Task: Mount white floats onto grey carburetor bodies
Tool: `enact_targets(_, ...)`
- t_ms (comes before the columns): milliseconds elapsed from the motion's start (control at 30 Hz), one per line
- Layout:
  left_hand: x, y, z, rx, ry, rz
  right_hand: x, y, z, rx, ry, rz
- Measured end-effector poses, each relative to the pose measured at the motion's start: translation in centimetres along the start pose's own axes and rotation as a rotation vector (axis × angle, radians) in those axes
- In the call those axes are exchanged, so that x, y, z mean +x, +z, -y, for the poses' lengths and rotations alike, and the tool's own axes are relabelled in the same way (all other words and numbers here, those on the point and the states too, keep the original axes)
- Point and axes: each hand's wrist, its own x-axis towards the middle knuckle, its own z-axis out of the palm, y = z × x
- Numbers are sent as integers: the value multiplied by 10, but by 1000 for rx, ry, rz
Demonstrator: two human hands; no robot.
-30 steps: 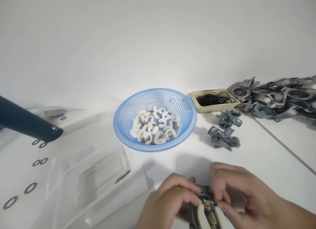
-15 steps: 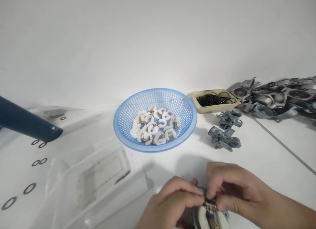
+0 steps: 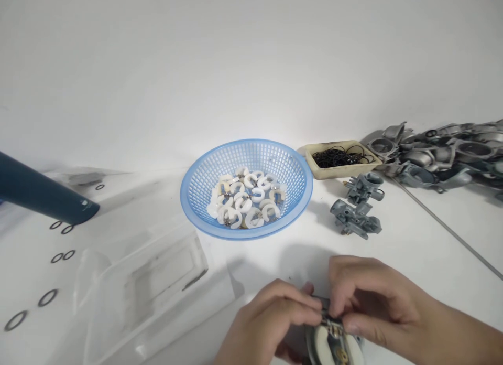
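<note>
Low in the head view is a carburetor body (image 3: 312, 349) with its open side up, cut off by the bottom edge. A white horseshoe-shaped float (image 3: 323, 346) sits in it, brass parts showing between its arms. My left hand (image 3: 271, 320) is closed around the body's left side, fingertips at the float's hinge end. From the right, my right hand (image 3: 381, 302) pinches with thumb and forefinger at that same hinge end. Whether a small pin is between those fingers cannot be seen. Similar white floats (image 3: 255, 218) lie in a blue basket (image 3: 188, 218) beyond the hands.
Two carburetor bodies (image 3: 356, 218) stand right of the basket, before a cream tray (image 3: 334, 172) of black rubber rings. Metal bowls (image 3: 424, 160) are piled far right. On the left are a clear plastic container (image 3: 118, 302), loose black rings (image 3: 47, 298) and a dark blue cylinder (image 3: 51, 194).
My right hand has shifted slightly left, its forefinger now over the hinge end. The carburetor body has turned and dropped a little in my left hand. Over the last half second little moves.
</note>
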Motion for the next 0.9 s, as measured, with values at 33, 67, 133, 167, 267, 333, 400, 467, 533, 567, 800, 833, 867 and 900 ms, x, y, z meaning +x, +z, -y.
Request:
enact_targets(33, 0, 0, 0, 17, 13, 1, 0, 0, 1, 0, -4, 0)
enact_targets(67, 0, 0, 0, 34, 23, -2, 0, 0, 1, 2, -8, 0)
enact_targets(133, -1, 2, 2, 64, 34, 4, -1, -1, 1, 6, -13, 2)
enact_targets(167, -1, 4, 4, 79, 43, -4, -1, -2, 0, 6, -15, 7)
enact_targets(267, -1, 13, 16, 139, 60, -79, -1, -3, 0, 9, -21, 18)
enact_targets(333, -1, 18, 24, 180, 39, -107, 0, -3, 0, 7, -34, 19)
enact_targets(400, 0, 20, 29, 199, 4, -92, 0, -3, 2, -2, -49, 16)
enact_targets(467, 1, 20, 31, 205, -7, -70, -1, -3, 3, -14, -53, 16)
enact_targets(533, 2, 17, 30, 203, 2, -68, -1, -2, 4, -21, -45, 12)
enact_targets(567, 2, 15, 28, 199, 11, -62, -1, -2, 4, -21, -42, 10)
enact_targets(800, 2, 5, 5, 173, 8, -1, -2, -3, 5, -47, -30, 23)
enact_targets(833, 2, 5, 4, 170, 12, -7, -1, -3, 7, -55, -35, 24)
enact_targets(867, 3, 6, 4, 164, 18, -19, -1, -3, 9, -63, -48, 20)
enact_targets(900, 3, 7, 5, 161, 22, -32, 0, -3, 11, -73, -67, 11)
